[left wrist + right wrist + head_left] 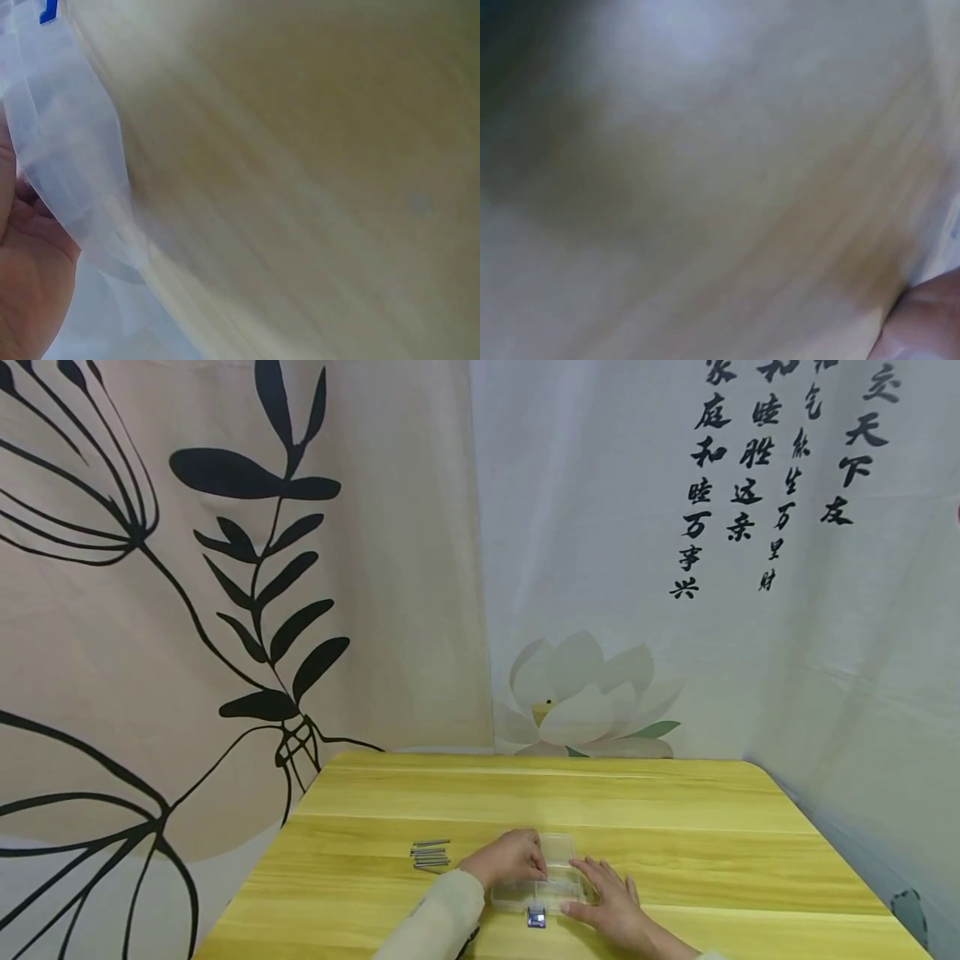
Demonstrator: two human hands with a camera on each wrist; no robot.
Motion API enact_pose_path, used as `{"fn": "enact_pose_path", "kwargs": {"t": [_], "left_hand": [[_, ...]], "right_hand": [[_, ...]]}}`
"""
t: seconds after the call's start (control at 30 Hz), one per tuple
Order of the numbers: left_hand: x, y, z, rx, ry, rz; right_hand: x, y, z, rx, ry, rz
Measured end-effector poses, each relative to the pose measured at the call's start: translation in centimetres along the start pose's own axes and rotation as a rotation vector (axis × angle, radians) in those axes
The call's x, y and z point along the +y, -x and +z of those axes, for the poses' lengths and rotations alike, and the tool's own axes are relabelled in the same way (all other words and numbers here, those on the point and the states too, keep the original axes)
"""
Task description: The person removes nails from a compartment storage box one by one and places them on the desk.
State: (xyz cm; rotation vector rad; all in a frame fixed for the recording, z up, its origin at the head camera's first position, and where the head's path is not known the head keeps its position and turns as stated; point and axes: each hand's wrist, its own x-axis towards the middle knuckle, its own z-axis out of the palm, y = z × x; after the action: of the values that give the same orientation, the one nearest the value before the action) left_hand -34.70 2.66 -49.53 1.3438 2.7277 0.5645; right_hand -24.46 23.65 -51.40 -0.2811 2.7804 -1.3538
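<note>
A clear plastic box (517,896) with compartments and a raised clear lid (557,847) lies on the table. My left hand (513,857) reaches over it from the left, fingers bent down into it; I cannot tell whether they pinch anything. In the left wrist view, part of the left hand (37,292) shows beside the translucent plastic (75,142), its fingertips hidden. My right hand (617,908) rests at the box's right side, fingers spread and fairly straight along the edge. A small blue square piece (536,917) sits at the box's front edge.
Several thin metal rods (430,857), like nails, lie in a loose row left of the left hand. Underneath is a yellow wooden table (675,827) with rounded far corners. Printed cloth (405,568) hangs behind it. The right wrist view is mostly blurred wood.
</note>
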Motion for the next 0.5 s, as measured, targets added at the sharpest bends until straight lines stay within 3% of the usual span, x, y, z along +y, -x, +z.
{"fn": "enact_pose_path", "kwargs": {"t": [0.27, 0.5], "left_hand": [[-0.25, 0.24, -0.52, -0.017, -0.091, 0.075], [-0.14, 0.48, -0.84, 0.009, -0.167, 0.117]], "right_hand": [[0.01, 0.06, 0.08, -0.012, -0.013, -0.005], [0.09, 0.07, 0.08, 0.000, -0.001, -0.001]]}}
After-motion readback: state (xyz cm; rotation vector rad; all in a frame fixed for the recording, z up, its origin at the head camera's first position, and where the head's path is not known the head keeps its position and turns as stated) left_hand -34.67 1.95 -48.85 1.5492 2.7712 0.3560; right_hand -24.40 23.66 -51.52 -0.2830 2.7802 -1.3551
